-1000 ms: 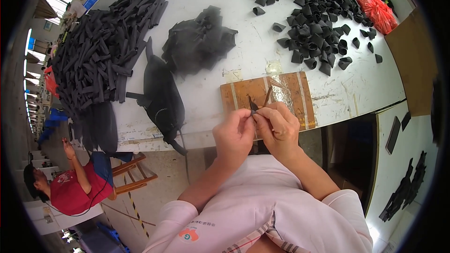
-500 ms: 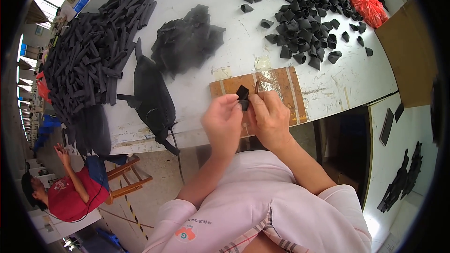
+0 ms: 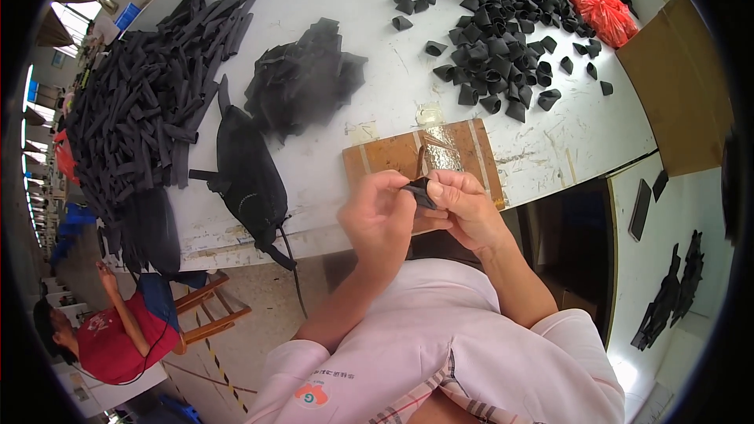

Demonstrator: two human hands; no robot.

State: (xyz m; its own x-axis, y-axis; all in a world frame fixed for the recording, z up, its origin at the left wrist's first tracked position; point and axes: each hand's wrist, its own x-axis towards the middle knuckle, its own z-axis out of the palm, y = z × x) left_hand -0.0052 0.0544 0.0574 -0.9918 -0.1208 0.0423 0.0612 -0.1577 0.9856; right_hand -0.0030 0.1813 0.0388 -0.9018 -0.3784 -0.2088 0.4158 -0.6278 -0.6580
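Note:
Between my two hands is a small folded piece of black fabric (image 3: 422, 193), pinched at both ends. My left hand (image 3: 377, 216) is closed on its left side with thumb and fingertips. On its right side my right hand (image 3: 467, 208) grips it between thumb and fingers. Both hands are at the near edge of a brown wooden board (image 3: 378, 155) that has strips of tape across it. A thin brown upright piece (image 3: 421, 159) rises from the board just beyond the fabric. My fingers hide part of the fabric.
Left on the white table (image 3: 369, 47) lie a heap of long black strips (image 3: 141, 86), a stack of flat black pieces (image 3: 302, 82) and a black cloth-covered thing with a cord (image 3: 251, 169). Far right are folded black loops (image 3: 495, 31), a red bag (image 3: 601, 14) and a cardboard box (image 3: 679, 86). A person (image 3: 118, 330) sits at left.
My hands have drawn slightly nearer to me, and the fabric has been turned from upright to slanting between my fingers. My right hand has rolled so its thumb lies on top.

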